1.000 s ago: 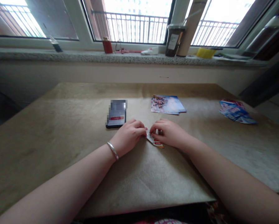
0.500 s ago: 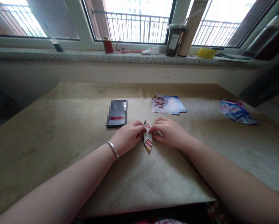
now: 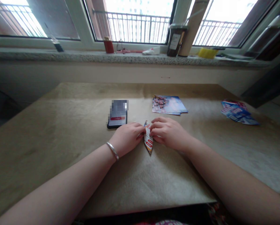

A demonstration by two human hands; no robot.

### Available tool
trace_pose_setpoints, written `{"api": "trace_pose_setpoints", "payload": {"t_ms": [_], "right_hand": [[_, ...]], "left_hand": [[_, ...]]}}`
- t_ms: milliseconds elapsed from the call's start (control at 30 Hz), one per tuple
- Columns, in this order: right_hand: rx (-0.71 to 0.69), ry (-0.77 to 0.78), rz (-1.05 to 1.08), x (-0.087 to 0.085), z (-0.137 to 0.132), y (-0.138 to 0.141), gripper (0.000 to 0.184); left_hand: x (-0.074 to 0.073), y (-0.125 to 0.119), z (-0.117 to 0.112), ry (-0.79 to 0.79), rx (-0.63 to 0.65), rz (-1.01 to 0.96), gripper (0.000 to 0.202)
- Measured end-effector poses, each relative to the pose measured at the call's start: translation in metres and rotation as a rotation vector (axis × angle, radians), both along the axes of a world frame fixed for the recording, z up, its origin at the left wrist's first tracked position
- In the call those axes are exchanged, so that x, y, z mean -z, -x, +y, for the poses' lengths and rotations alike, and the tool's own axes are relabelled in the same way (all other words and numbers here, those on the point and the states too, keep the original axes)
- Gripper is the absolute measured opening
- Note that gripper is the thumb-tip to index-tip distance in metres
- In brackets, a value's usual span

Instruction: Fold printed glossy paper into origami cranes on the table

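Note:
A narrow piece of folded paper (image 3: 149, 140), printed white, red and orange and pointed at both ends, lies on the table between my hands. My left hand (image 3: 128, 137), with a silver bangle on its wrist, has its fingers closed and pinches the paper's left edge. From the other side, my right hand (image 3: 168, 131) curls its fingers against the right edge. Its thumb is mostly hidden under the fingers. Just beyond my left hand lies a phone (image 3: 117, 123) with a blurred screen.
Printed sheets (image 3: 171, 104) lie farther back on the brown table (image 3: 88, 93). Blue and red printed papers (image 3: 239, 112) are at the right. Along the windowsill (image 3: 83, 57) stand a dark container (image 3: 176, 40), a red container (image 3: 108, 46) and a yellow object (image 3: 207, 53).
The fingers of my right hand have shifted slightly along the paper's right edge, with the thumb now less visible. My left hand and the paper stay nearly in place.

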State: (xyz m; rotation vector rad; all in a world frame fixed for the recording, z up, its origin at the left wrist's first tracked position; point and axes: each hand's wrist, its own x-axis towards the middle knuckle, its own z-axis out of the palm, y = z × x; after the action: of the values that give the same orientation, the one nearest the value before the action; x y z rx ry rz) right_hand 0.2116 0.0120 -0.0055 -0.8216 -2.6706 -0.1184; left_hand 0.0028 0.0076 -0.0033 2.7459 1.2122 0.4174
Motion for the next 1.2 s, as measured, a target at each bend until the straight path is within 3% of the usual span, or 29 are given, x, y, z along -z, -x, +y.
{"api": "trace_pose_setpoints", "payload": {"t_ms": [367,933,1200], "right_hand": [[0.002,-0.057,-0.057,-0.004,-0.003,0.003,0.012],[0.029,0.287,0.340,0.015,0.010,0.001,0.011],[0.109,0.136,0.136,0.005,0.002,0.003,0.005]], "left_hand": [[0.000,0.001,0.001,-0.063,0.057,0.023,0.015],[-0.006,0.001,-0.004,-0.063,0.055,0.058,0.014],[-0.004,-0.002,-0.001,-0.137,0.088,0.109,0.009]]}}
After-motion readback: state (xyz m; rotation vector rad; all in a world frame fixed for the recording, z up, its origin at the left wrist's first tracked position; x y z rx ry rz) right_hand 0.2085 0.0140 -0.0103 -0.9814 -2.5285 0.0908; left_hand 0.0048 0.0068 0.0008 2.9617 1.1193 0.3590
